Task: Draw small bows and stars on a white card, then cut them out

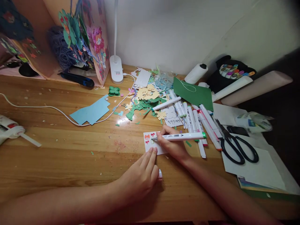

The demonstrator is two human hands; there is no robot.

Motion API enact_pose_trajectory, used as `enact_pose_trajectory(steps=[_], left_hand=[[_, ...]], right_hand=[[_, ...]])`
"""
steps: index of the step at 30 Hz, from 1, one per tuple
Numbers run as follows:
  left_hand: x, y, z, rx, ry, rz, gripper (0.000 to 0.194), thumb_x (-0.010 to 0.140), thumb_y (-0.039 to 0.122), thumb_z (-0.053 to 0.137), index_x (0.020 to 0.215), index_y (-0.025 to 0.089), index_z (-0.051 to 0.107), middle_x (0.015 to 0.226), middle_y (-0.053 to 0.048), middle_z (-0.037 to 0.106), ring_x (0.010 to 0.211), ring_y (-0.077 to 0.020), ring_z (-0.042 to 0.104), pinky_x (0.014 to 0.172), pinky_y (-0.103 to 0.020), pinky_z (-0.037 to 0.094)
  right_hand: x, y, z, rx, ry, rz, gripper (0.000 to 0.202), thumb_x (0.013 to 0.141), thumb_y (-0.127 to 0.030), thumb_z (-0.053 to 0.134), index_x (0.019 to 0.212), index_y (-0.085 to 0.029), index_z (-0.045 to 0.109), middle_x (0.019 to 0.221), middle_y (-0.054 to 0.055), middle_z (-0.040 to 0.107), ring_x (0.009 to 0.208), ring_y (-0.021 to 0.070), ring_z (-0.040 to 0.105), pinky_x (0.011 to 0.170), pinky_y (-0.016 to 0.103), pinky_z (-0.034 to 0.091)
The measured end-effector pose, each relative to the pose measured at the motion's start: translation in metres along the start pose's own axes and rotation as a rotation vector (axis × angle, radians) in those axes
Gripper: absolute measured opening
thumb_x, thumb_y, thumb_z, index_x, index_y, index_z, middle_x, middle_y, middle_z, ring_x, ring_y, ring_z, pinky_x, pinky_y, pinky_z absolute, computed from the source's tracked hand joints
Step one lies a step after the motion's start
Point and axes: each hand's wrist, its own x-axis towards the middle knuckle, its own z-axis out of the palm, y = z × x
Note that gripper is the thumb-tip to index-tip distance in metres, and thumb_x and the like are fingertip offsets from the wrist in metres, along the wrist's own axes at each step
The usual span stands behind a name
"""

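My right hand point(172, 143) is closed around a white marker point(185, 136) with a green end. The marker's dark tip touches a small white paper card point(161, 151). On the card are an orange-haired face drawing point(147, 137), red bows point(153, 134) and a pale green mark beside the tip. My left hand point(142, 172) presses its stretched fingertips on the card's lower edge. From beneath its thumb pokes a white marker cap point(160, 173), apparently held in the palm; most of it is hidden.
Right of my hands lie several markers point(191, 120), black-handled scissors point(234, 147) and white paper sheets point(257, 159). Paper scraps point(147, 93), green card point(194, 93) and a white lamp base point(116, 70) are behind. Blue paper point(91, 111), a cable point(56, 109) and a glue bottle point(10, 129) lie left.
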Motion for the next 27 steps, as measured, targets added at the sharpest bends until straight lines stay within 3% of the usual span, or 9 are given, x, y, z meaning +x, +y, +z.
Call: enact_pose_trajectory(steps=[27], left_hand=[[-0.0027,0.0013,0.0024,-0.014,-0.018,-0.001,0.02,0.087,0.021,0.045,0.09,0.002,0.054,0.123,-0.033,0.05,0.119,-0.0374,0.047,0.098,-0.042,0.043]], right_hand=[[0.0007,0.0014,-0.0007,-0.015,0.018,-0.023,0.029,0.081,-0.026,0.052,0.059,-0.022,0.035,0.056,-0.005,0.037,0.054,0.0127,0.036,0.052,0.026,0.029]])
